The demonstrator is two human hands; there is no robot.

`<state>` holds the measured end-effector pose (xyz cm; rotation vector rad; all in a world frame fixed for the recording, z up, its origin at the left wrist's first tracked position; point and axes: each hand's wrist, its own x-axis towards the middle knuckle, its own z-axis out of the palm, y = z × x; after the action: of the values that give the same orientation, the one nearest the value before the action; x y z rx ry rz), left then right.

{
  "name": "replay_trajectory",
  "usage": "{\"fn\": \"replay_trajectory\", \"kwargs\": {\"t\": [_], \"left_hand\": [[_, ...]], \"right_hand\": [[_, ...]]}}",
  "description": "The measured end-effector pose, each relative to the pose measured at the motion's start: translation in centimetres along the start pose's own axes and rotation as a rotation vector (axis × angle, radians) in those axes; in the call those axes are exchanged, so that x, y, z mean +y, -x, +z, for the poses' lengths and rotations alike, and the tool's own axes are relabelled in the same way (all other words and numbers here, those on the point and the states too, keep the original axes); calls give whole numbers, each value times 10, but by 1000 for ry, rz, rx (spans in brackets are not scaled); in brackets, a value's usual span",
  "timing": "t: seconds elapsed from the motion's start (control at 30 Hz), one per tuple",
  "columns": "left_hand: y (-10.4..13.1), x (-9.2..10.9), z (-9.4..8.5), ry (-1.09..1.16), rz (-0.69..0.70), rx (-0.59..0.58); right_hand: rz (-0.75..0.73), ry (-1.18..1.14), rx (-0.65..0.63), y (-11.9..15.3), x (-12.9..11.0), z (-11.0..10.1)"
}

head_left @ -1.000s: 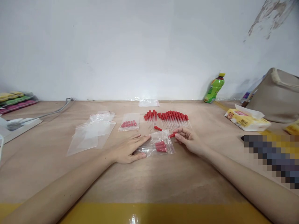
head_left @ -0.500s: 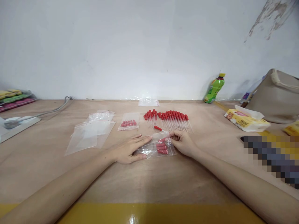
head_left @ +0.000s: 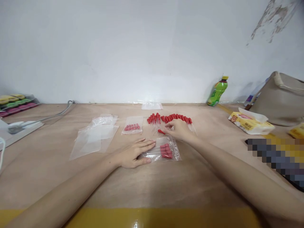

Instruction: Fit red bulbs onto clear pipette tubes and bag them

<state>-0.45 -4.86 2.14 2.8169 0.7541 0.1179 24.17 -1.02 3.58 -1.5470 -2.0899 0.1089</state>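
My left hand lies flat with its fingers stretched over the left part of a clear zip bag, pressing it to the table. Inside that bag several red-bulbed droppers are stacked. My right hand hovers above the bag's far edge, fingers bent and a little apart, with no object visible in its grasp. Just left of its fingertips is the red bulb of a loose dropper. Beyond are a small cluster of droppers and a longer row of droppers, partly hidden by my right hand.
Left of the droppers lies a filled zip bag, then overlapping flat bags. A tissue pack, a green bottle and a beige bag stand at right. A cable runs at far left.
My right hand has left the zip bag's right side and moved up and slightly left toward the loose dropper. The topmost dropper in the bag now lies alongside the others. My left hand stays put.
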Motion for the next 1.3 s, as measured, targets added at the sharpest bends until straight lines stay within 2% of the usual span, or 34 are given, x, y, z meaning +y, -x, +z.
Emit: {"fn": "replay_trajectory", "kwargs": {"t": [0.13,0.23,0.33,0.43,0.5,0.57,0.63,0.73,0.83,0.93,1.03,1.13,1.3], "left_hand": [[1,0,0,-11,15,3],[1,0,0,-22,15,-2],[1,-1,1,-28,12,0],[2,-1,2,-21,15,8],[2,-2,2,-16,14,8],[2,-2,2,-11,9,9],[2,-2,2,-9,9,10],[2,-1,1,-11,8,9],[3,0,0,-13,4,25],[3,1,0,-15,9,38],[3,1,0,-17,13,38],[2,2,-1,-8,16,39],[2,1,0,14,26,50]], "right_hand": [[46,205,-119,-12,-24,12],[51,149,-59,-12,-23,10],[62,-178,103,-6,-6,-6],[77,-598,363,7,19,-24],[159,-783,495,18,33,-28],[293,-931,529,29,43,-24],[408,-1057,510,38,47,-14],[505,-1199,494,45,43,1],[591,-1315,411,50,34,10],[615,-1375,234,55,28,12],[510,-1302,45,60,30,11],[363,-1165,-84,61,36,8],[360,-1092,-352,53,43,-2]]}}
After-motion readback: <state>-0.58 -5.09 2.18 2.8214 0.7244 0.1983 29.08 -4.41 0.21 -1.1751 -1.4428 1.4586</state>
